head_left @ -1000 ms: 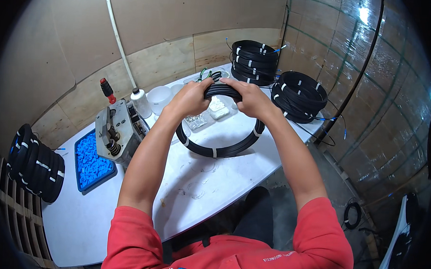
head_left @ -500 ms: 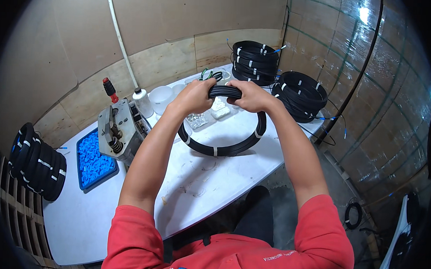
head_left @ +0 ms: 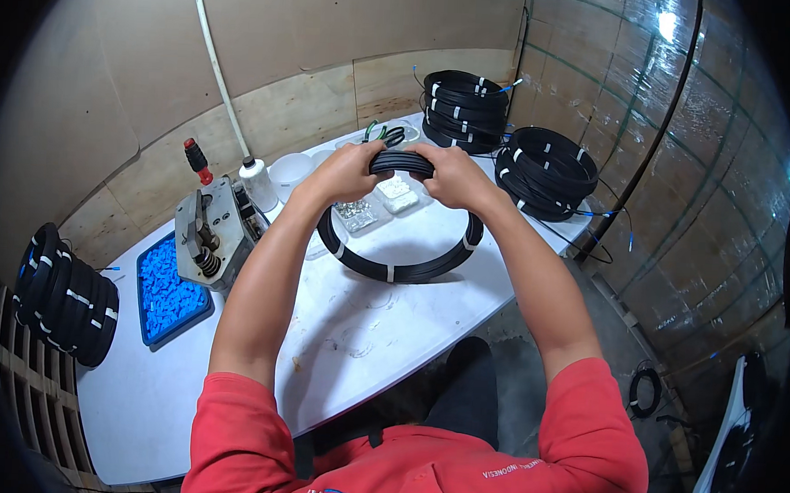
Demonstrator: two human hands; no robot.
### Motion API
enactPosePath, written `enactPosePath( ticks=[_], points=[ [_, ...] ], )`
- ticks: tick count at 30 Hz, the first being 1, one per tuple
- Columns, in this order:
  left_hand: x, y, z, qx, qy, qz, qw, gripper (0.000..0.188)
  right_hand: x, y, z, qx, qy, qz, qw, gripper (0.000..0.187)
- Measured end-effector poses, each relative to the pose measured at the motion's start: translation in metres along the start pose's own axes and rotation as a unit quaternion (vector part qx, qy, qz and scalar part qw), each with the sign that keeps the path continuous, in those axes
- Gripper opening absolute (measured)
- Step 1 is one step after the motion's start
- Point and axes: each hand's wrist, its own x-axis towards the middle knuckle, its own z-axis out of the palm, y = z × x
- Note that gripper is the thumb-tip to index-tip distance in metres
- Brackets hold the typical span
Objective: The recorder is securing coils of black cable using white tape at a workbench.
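Note:
Both my hands grip the upper edge of a coil of black cable (head_left: 424, 272), which stands tilted up over the white table, its lower edge at the tabletop. White bands wrap the coil at intervals. My left hand (head_left: 349, 171) is closed round the top on its left side. Just across a short span of bare cable, my right hand (head_left: 455, 176) is closed on it too. Behind the coil lie a clear box of small metal parts (head_left: 354, 216) and a box of white pieces (head_left: 397, 195).
A blue tray (head_left: 173, 332) of blue connectors sits beside a metal press (head_left: 209, 230) and a white bottle (head_left: 257, 186). Stacked cable coils (head_left: 465, 111) and another coil pile (head_left: 548, 176) occupy the far right. More coils (head_left: 68, 298) stand at the table's left edge (head_left: 96, 427).
The coil and both hands appear slightly further left, but the whole scene has shifted a little that way too. My grip on the coil looks the same.

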Motion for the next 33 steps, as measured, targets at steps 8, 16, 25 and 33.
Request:
enactPosePath(
  ticks=[8, 16, 25, 33],
  points=[
    [-0.003, 0.015, 0.018, 0.125, 0.083, 0.023, 0.988, 0.024, -0.002, 0.009, -0.011, 0.04, -0.045, -0.012, 0.998, 0.05],
    [-0.004, 0.024, 0.016, 0.186, 0.105, 0.01, 0.977, 0.037, -0.007, 0.012, -0.004, 0.01, 0.008, -0.06, 0.998, 0.06],
    [-0.005, 0.032, 0.014, 0.166, 0.064, -0.025, 0.984, 0.024, -0.008, -0.004, -0.017, -0.008, -0.099, 0.029, 0.995, 0.042],
    [-0.013, 0.015, 0.027, 0.073, 0.203, 0.111, 0.97, 0.03, -0.011, -0.005, -0.011, -0.024, -0.049, -0.012, 0.998, 0.063]
  ],
)
